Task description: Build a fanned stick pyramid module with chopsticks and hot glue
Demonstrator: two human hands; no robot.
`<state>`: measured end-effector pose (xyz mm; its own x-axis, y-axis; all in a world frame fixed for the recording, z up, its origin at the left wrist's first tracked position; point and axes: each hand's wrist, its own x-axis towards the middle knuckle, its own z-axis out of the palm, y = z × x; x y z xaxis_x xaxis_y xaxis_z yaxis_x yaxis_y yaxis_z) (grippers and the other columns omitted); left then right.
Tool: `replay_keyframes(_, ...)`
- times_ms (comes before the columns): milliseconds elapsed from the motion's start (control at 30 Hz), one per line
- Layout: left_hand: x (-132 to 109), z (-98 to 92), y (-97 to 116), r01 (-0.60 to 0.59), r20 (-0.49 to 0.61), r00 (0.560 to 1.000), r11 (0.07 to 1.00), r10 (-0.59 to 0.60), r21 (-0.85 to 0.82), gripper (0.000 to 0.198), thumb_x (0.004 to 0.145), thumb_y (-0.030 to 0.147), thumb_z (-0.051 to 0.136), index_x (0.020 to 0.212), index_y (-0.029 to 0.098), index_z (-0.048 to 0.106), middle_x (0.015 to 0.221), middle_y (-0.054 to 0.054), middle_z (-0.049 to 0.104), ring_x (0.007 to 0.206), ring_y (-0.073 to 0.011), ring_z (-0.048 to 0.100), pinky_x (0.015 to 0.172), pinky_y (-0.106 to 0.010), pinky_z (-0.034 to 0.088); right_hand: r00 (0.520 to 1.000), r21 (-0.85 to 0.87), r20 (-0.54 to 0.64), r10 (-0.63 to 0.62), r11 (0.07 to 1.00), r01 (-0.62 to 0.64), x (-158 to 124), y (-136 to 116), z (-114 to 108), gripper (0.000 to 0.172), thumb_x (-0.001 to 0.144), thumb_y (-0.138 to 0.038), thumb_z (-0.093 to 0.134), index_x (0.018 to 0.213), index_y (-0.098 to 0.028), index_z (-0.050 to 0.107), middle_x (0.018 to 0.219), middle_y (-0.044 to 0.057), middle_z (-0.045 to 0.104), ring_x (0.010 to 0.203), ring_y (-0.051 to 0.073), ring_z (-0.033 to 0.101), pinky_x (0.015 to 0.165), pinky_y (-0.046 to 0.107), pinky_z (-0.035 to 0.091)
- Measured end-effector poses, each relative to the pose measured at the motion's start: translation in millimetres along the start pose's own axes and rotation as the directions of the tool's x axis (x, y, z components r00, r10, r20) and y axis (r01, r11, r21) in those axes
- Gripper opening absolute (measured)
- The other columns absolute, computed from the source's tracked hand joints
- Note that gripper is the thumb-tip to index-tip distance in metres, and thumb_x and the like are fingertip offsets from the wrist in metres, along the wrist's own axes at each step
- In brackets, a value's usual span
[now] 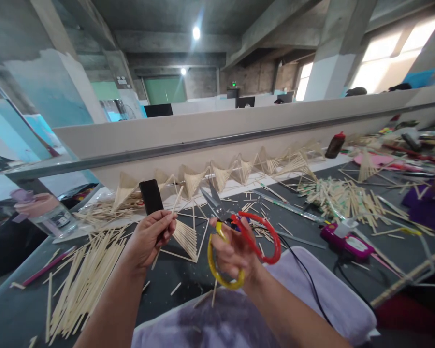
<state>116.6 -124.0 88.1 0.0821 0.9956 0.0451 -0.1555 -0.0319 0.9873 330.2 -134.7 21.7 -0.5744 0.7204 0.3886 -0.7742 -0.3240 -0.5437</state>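
My left hand [150,237] is closed in a pinch on a thin wooden stick [170,217] that points up and right, just above a triangular stick frame [186,239] lying on the dark table. My right hand [234,251] grips scissors [239,232] with one red and one yellow loop handle; the blades [212,200] are parted and point up toward the stick. A black phone [151,196] stands just behind my left hand.
A heap of loose sticks [83,275] lies at the left, another heap [342,198] at the right. Finished fan-shaped stick pieces [239,169] line the partition. A pink glue gun [346,239] with its black cord, a red-capped bottle [335,144] and a cup [45,212] stand around.
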Motion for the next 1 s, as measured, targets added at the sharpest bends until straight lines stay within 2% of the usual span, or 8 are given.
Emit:
replay_keyframes(100, 0.3, -0.2, 0.3, -0.004, 0.009, 1.0, 1.0, 0.004, -0.014, 0.021, 0.071, 0.032, 0.067, 0.08, 0.013, 0.061, 0.06, 0.002, 0.053, 0.043, -0.0015, 0.038, 0.032, -0.009, 0.023, 0.999, 0.13, -0.041, -0.027, 0.991, 0.032, -1.1, 0.4, 0.3, 0.065, 0.083, -0.067, 0.016, 0.128, -0.024, 0.033, 0.062, -0.008, 0.046, 0.027, -0.001, 0.016, 0.031, 0.013, 0.031)
replay_keyframes(200, 0.6, -1.2, -0.3, 0.009, 0.021, 1.0, 1.0, -0.009, -0.004, 0.02, 0.073, 0.032, 0.065, 0.08, 0.013, 0.06, 0.06, 0.002, 0.053, 0.043, -0.0014, 0.038, 0.033, -0.009, 0.023, 0.981, 0.024, 0.076, 0.179, 0.983, -0.181, -1.1, -2.6, 3.5, 0.075, 0.079, -0.07, 0.012, 0.137, -0.023, 0.021, 0.075, 0.001, 0.061, 0.029, 0.003, 0.037, 0.036, 0.023, 0.043)
replay_keyframes(267, 0.4, -2.0, -0.8, 0.014, 0.016, 1.0, 1.0, -0.014, 0.004, 0.019, 0.075, 0.031, 0.064, 0.08, 0.014, 0.06, 0.061, 0.003, 0.053, 0.043, -0.0013, 0.038, 0.034, -0.009, 0.025, 0.958, -0.027, 0.137, 0.251, 0.968, -0.249, -2.5, -5.7, 5.6, 0.078, 0.079, -0.07, 0.007, 0.138, -0.02, 0.02, 0.071, 0.004, 0.064, 0.03, 0.009, 0.046, 0.035, 0.025, 0.043)
replay_keyframes(367, -0.5, -3.1, -1.0, 0.004, 0.023, 1.0, 1.0, -0.004, 0.013, 0.018, 0.076, 0.03, 0.064, 0.08, 0.013, 0.06, 0.061, 0.002, 0.053, 0.044, -0.0012, 0.038, 0.034, -0.009, 0.025, 0.991, 0.013, 0.109, 0.075, 0.997, -0.077, -5.3, -11.7, 6.2, 0.073, 0.084, -0.063, 0.006, 0.136, -0.016, 0.026, 0.047, -0.004, 0.055, 0.022, 0.007, 0.037, 0.03, 0.017, 0.034)
replay_keyframes(433, -0.7, -2.8, -1.0, 0.007, 0.032, 0.999, 1.0, -0.008, 0.022, 0.018, 0.076, 0.03, 0.064, 0.08, 0.013, 0.06, 0.062, 0.002, 0.053, 0.043, -0.0012, 0.038, 0.034, -0.009, 0.024, 0.999, 0.011, 0.044, -0.022, 1.0, 0.021, -5.3, -15.4, 6.1, 0.069, 0.086, -0.06, 0.007, 0.135, -0.017, 0.031, 0.044, -0.007, 0.051, 0.021, 0.006, 0.031, 0.03, 0.016, 0.032)
replay_keyframes(667, 2.3, -0.5, -2.3, 0.02, 0.036, 0.999, 0.999, -0.022, 0.035, 0.019, 0.076, 0.031, 0.063, 0.082, 0.014, 0.06, 0.062, 0.002, 0.053, 0.044, -0.0011, 0.038, 0.033, -0.008, 0.023, 0.999, -0.132, -0.025, 0.022, 0.991, -0.026, 0.2, -21.2, 7.9, 0.064, 0.088, -0.057, 0.006, 0.133, -0.021, 0.031, 0.05, -0.003, 0.054, 0.027, 0.009, 0.036, 0.034, 0.021, 0.037)
replay_keyframes(867, 0.1, 1.5, -1.8, -0.004, 0.031, 1.0, 0.996, 0.002, 0.087, 0.02, 0.075, 0.032, 0.064, 0.08, 0.014, 0.059, 0.062, 0.003, 0.053, 0.043, -0.0012, 0.037, 0.033, -0.009, 0.023, 0.99, -0.224, -0.024, 0.138, 0.964, -0.14, 3.8, -8.5, 2.7, 0.045, 0.079, -0.037, 0.048, 0.12, -0.021, 0.04, 0.076, 0.002, 0.06, 0.056, 0.014, 0.059, 0.06, 0.033, 0.05)
replay_keyframes(1000, -0.9, 4.0, -2.9, -0.017, -0.018, 1.0, 0.991, 0.019, 0.133, 0.021, 0.074, 0.033, 0.064, 0.08, 0.014, 0.06, 0.061, 0.003, 0.054, 0.043, -0.0017, 0.039, 0.034, -0.009, 0.024, 0.996, -0.515, -0.094, -0.005, 0.856, -0.044, 9.1, 10.3, -0.3, 0.043, 0.076, -0.028, 0.058, 0.116, -0.023, 0.042, 0.088, 0.003, 0.057, 0.073, 0.014, 0.059, 0.072, 0.035, 0.048)
